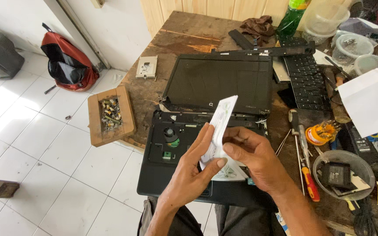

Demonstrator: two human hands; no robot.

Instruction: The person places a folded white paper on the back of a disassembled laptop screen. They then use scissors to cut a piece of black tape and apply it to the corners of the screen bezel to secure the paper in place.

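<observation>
Left hand point(192, 168): fingers pinching white card point(220, 126) from 7 o'clock
Right hand point(251, 158): fingertips gripping card, 4 o'clock side
Card: upright, over open laptop point(217, 83)
Screwdriver point(310, 182): 3 o'clock of hands

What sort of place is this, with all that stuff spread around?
Probably a small, informal electronics repair bench. A black laptop lies opened up on a worn wooden table, its keyboard taken off and set aside, with screwdrivers beside it and a wooden tray of small parts at the table's edge.
</observation>
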